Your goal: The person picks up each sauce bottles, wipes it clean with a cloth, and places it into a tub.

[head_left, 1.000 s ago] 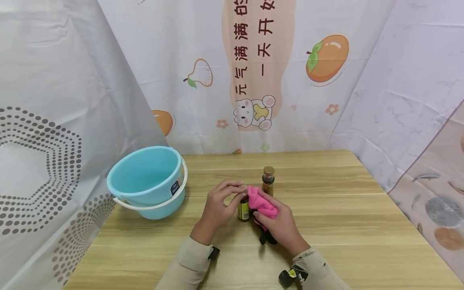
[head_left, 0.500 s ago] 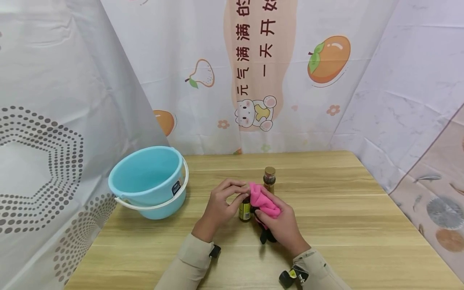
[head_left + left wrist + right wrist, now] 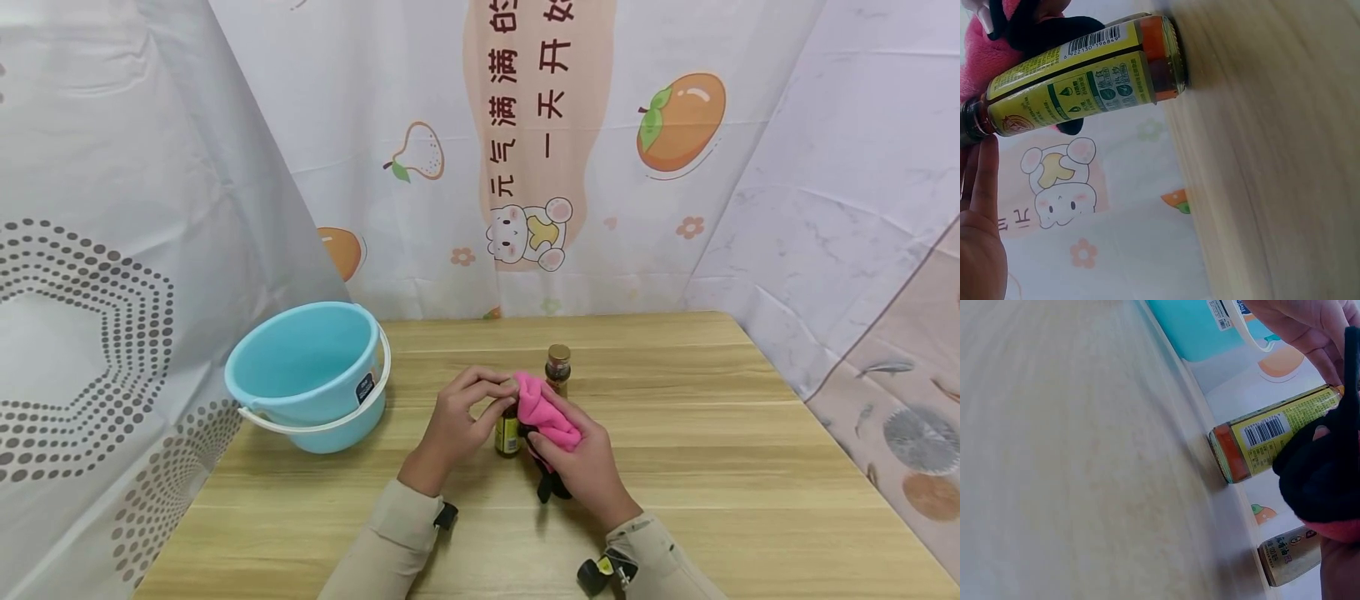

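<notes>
A small glass bottle point(image 3: 507, 437) with a yellow label and dark cap stands upright on the wooden table. My left hand point(image 3: 459, 423) has its fingers and thumb at the bottle's capped top, pinching it; the left wrist view shows fingertips against the cap point(image 3: 969, 122). Bunched in my right hand point(image 3: 588, 467) is a fuzzy pink cloth point(image 3: 547, 417) with black parts point(image 3: 1319, 469), held against the bottle's right side near the top. The cloth's full shape is hidden by the hand. Just behind it, a second bottle point(image 3: 558, 367) with a gold-brown cap stands upright.
A light blue bucket point(image 3: 300, 408) with a white handle stands at the table's left. Printed curtains point(image 3: 420, 250) hang along the back and sides. Bare wooden tabletop point(image 3: 712, 433) extends to the right of the hands.
The pink cloth and the left fingers have shifted slightly upward at the bottle's top. Both hands keep their hold, and the bottles and bucket stay in place.
</notes>
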`<state>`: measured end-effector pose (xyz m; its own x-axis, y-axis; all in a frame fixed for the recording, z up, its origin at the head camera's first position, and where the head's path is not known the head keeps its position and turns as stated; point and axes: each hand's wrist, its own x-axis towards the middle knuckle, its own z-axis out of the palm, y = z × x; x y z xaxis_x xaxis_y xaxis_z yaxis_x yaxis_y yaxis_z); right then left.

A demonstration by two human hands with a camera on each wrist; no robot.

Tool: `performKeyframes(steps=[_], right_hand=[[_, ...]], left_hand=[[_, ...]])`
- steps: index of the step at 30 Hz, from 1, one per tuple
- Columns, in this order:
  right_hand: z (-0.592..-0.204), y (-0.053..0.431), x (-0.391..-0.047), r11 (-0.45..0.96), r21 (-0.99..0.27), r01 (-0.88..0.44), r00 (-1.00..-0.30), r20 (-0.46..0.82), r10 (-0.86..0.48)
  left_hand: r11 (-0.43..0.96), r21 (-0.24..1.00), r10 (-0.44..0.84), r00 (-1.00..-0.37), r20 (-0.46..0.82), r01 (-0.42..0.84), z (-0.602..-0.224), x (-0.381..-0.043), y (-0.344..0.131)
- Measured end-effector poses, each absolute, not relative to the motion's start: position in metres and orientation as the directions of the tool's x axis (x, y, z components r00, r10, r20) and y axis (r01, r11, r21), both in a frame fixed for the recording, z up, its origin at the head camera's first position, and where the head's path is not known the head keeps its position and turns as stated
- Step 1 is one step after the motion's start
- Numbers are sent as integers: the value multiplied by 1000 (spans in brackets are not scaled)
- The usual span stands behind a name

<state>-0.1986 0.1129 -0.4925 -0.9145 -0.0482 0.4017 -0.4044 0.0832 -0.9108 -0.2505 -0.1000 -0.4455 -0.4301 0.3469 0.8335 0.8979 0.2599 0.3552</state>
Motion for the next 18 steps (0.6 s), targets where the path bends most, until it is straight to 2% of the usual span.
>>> performKeyframes(steps=[11, 18], right_hand=[[-498, 115, -203, 57, -962, -267, -963, 264, -53], [-502, 117, -207, 90, -976, -198, -979, 194, -55]], left_hand=[[267, 380, 347, -457, 819, 885, -448, -254, -97], [259, 373, 353, -447, 822, 891, -447, -256, -96]])
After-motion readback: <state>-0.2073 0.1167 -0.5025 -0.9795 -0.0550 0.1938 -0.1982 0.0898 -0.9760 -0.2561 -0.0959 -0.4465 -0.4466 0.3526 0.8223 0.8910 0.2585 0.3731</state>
